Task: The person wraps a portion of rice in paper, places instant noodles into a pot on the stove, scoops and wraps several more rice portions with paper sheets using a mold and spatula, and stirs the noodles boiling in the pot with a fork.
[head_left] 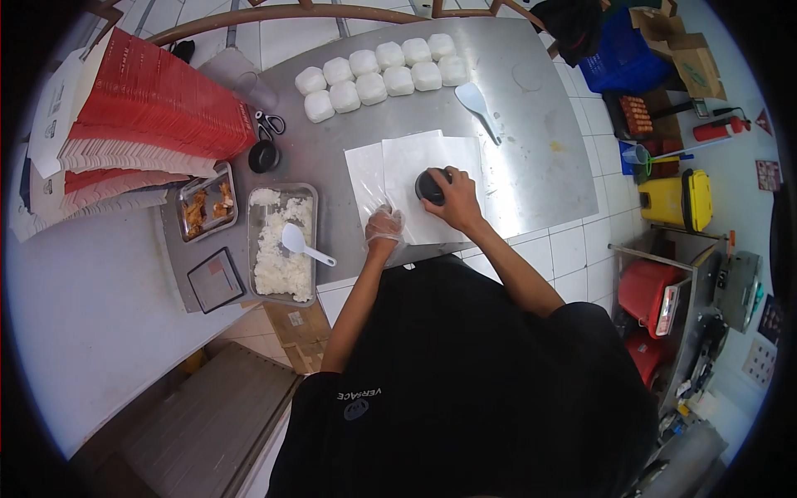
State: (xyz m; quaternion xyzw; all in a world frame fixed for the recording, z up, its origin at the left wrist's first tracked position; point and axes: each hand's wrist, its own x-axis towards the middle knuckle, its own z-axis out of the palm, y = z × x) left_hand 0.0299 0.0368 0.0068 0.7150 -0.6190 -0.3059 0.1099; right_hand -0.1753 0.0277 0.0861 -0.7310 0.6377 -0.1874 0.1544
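Note:
My right hand (pixel 455 199) is wrapped round a small black bowl (pixel 432 187) on white paper sheets (pixel 407 153) at the table's front edge. My left hand (pixel 384 226), in a clear plastic glove, rests at the lower left of the sheets; its fingers are curled, and what they hold, if anything, is hidden. Left of it stands a metal tray of white rice (pixel 278 261) with a white spoon (pixel 297 241) lying in it. Two rows of white wrapped bundles (pixel 369 86) line the table's far side. Near them lies a white paddle (pixel 475 108).
Tall stacks of red and white folded paper (pixel 158 100) stand at the left. Beside them are scissors (pixel 267 124), a black cup (pixel 263 156), a tray of browned food (pixel 198 214) and a dark-framed flat device (pixel 216 280). The metal table's (pixel 548 183) right edge borders a tiled floor.

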